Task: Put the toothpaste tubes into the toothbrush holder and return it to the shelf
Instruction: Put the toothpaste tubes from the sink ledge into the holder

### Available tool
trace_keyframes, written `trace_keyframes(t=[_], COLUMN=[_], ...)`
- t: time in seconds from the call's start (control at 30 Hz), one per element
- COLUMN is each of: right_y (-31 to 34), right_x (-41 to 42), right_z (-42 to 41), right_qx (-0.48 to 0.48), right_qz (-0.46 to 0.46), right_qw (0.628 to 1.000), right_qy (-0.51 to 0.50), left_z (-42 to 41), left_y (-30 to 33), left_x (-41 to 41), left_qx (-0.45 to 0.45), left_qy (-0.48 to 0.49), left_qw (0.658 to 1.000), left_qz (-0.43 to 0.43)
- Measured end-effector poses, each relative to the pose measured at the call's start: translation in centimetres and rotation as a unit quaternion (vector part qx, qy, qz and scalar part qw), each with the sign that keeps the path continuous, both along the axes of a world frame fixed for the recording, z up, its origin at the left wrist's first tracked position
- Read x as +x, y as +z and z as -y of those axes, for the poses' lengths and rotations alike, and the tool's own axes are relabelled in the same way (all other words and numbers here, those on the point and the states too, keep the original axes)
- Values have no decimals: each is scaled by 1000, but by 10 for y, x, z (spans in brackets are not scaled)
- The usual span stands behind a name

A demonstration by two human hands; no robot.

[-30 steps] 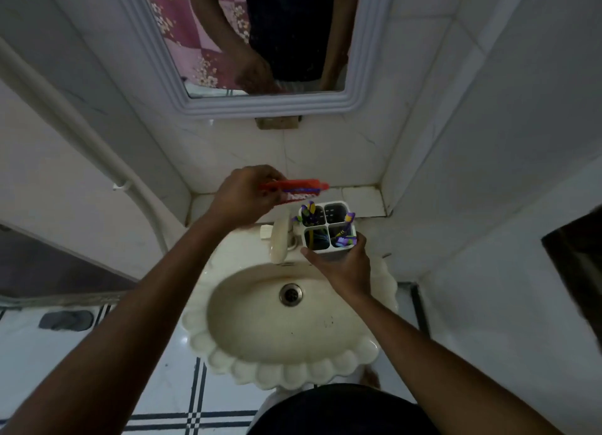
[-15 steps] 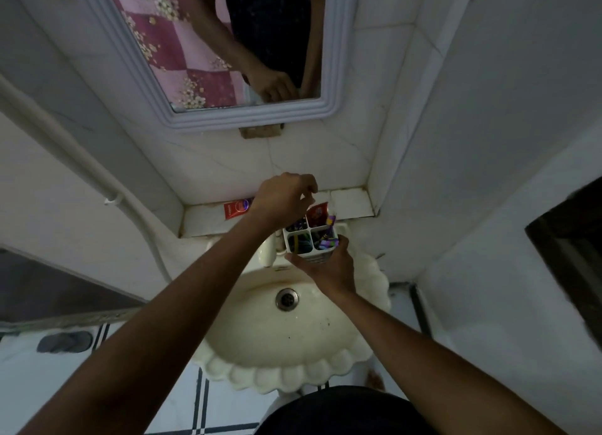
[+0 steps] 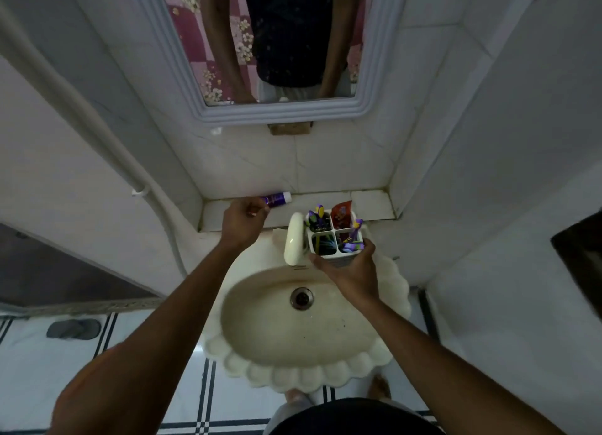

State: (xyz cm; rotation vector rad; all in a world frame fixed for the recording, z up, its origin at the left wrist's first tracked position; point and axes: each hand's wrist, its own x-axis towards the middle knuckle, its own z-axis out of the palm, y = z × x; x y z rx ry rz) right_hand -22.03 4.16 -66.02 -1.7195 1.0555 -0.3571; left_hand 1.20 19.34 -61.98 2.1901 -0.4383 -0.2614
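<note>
Toothpaste, the red tube [image 3: 342, 210], now stands in the holder [image 3: 335, 236]'s far-right compartment, where a moment ago it was going in. Left hand [image 3: 242, 221] has moved to the purple tube [image 3: 277, 198] on the tiled shelf [image 3: 371, 203], its grip closing there. Right hand [image 3: 350, 270] steadies the holder over the cream sink [image 3: 293, 374], below the mirror [image 3: 195, 86].
</note>
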Motion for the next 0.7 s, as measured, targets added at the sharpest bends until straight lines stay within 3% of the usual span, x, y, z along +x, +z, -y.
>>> trace_keyframes(t=[0.3, 0.4, 0.57, 0.7], right_y=[-14, -21, -21, -21], right_x=[1, 2, 5, 3], right_z=[-3, -4, -7, -8], right_qx=[9, 13, 20, 19], right_qz=[33, 33, 33, 39], right_qw=[999, 999, 999, 999], right_qy=[-37, -41, -37, -27], left_z=[7, 15, 26, 24], left_y=[-40, -49, -56, -68], left_x=[43, 65, 79, 75], left_qx=[93, 190, 312, 380], left_qy=[-73, -114, -143, -145], left_qw=[993, 973, 938, 908], left_qz=[19, 62, 55, 97])
